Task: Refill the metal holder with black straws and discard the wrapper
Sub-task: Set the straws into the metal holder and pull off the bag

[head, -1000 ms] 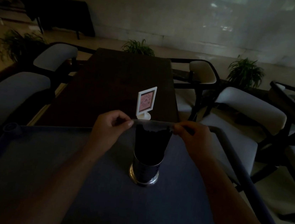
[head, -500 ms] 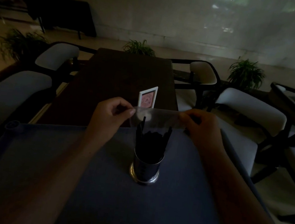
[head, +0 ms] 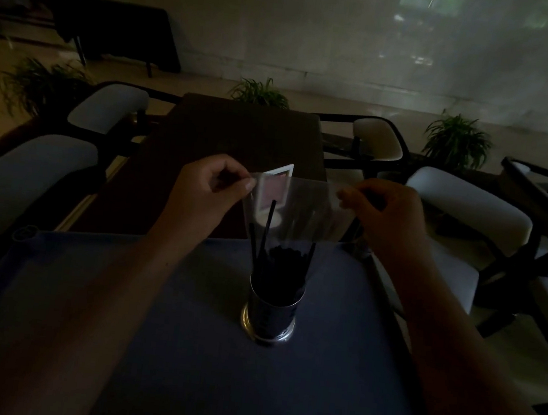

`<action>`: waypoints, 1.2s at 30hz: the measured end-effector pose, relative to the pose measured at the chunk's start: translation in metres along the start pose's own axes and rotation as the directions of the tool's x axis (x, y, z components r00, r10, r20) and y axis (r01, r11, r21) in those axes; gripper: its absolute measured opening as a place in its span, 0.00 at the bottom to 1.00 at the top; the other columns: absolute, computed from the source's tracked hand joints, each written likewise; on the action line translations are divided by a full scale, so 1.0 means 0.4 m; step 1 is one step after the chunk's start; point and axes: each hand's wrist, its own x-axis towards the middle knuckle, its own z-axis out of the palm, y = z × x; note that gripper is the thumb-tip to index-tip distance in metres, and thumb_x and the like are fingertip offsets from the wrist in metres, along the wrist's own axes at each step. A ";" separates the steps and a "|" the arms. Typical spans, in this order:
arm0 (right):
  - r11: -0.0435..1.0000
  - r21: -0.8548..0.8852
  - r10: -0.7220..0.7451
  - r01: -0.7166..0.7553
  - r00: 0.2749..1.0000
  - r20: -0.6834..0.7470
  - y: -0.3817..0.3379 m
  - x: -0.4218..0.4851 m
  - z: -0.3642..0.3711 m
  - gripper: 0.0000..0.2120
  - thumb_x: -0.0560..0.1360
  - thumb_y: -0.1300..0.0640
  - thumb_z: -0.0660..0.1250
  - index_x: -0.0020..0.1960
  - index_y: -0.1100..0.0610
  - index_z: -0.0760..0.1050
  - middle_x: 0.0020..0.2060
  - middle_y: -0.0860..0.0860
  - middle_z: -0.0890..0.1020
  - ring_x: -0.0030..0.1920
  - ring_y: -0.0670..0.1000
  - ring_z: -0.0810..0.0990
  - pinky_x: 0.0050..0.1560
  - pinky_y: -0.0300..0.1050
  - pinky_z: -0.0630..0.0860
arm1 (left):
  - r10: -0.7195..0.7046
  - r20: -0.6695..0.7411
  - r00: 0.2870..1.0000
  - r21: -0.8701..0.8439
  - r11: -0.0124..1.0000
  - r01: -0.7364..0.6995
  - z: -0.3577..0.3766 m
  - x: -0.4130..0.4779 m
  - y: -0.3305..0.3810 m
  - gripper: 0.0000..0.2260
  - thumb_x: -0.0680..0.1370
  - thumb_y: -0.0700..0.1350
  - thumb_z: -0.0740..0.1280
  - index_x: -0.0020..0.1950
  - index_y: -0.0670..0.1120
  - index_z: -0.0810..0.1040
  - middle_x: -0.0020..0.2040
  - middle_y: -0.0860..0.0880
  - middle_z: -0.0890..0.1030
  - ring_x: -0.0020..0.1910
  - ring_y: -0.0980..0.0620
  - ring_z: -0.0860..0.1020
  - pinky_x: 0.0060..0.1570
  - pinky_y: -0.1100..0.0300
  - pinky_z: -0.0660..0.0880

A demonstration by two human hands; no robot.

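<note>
The metal holder (head: 270,313) stood upright on a blue tray (head: 145,346), near the middle of the view. It was packed with black straws (head: 285,260), their tips fanning out above its rim. One straw rose higher than the rest, toward 12 o'clock.

Straight above the holder, at its 12 o'clock, hung the clear wrapper (head: 303,207), stretched flat between both hands. Its lower edge sat about level with the straw tips. I could not tell whether the tallest straw was inside the wrapper or behind it.

The left hand (head: 206,188), at 11 o'clock from the holder, pinched the wrapper's left end between thumb and curled fingers. The right hand (head: 385,214), at 1 o'clock, gripped the right end the same way.

A small white-framed sign (head: 277,187) showed through the plastic, standing on a dark table (head: 240,134) beyond the tray. Padded chairs (head: 465,210) flanked the table at 9 and 3 o'clock, and potted plants (head: 457,140) stood farther back.
</note>
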 end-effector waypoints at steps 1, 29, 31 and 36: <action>1.000 0.001 -0.013 0.013 1.000 -0.008 -0.007 0.003 -0.005 0.07 0.77 0.56 0.68 0.42 0.47 0.80 0.37 0.46 0.84 0.35 0.42 0.82 0.37 0.37 0.78 | 0.004 -0.004 1.000 0.001 1.000 -0.004 -0.002 0.003 0.006 0.08 0.76 0.41 0.70 0.42 0.54 0.80 0.39 0.55 0.83 0.41 0.60 0.81 0.40 0.71 0.76; 0.985 -0.002 -0.173 0.173 0.982 -0.080 -0.088 0.054 -0.056 0.06 0.77 0.59 0.68 0.43 0.53 0.80 0.24 0.36 0.77 0.26 0.33 0.76 0.26 0.24 0.67 | 0.127 -0.099 0.987 0.081 0.990 -0.119 -0.037 0.070 0.091 0.03 0.74 0.49 0.70 0.41 0.58 0.79 0.38 0.59 0.82 0.42 0.59 0.81 0.45 0.61 0.78; 0.983 -0.016 -0.183 0.182 0.979 -0.086 -0.098 0.064 -0.066 0.06 0.77 0.58 0.68 0.43 0.53 0.81 0.26 0.39 0.78 0.26 0.35 0.76 0.27 0.25 0.67 | 0.124 -0.116 0.986 0.023 0.992 -0.122 -0.038 0.075 0.105 0.03 0.74 0.49 0.70 0.41 0.58 0.80 0.38 0.58 0.82 0.42 0.59 0.81 0.43 0.63 0.78; 0.974 -0.016 -0.226 0.226 0.968 -0.111 -0.138 0.098 -0.100 0.09 0.78 0.54 0.67 0.44 0.59 0.82 0.32 0.49 0.82 0.31 0.46 0.80 0.32 0.37 0.76 | 0.171 -0.128 0.977 -0.015 0.985 -0.174 -0.056 0.090 0.148 0.04 0.75 0.47 0.70 0.41 0.56 0.80 0.37 0.56 0.83 0.39 0.56 0.82 0.43 0.65 0.79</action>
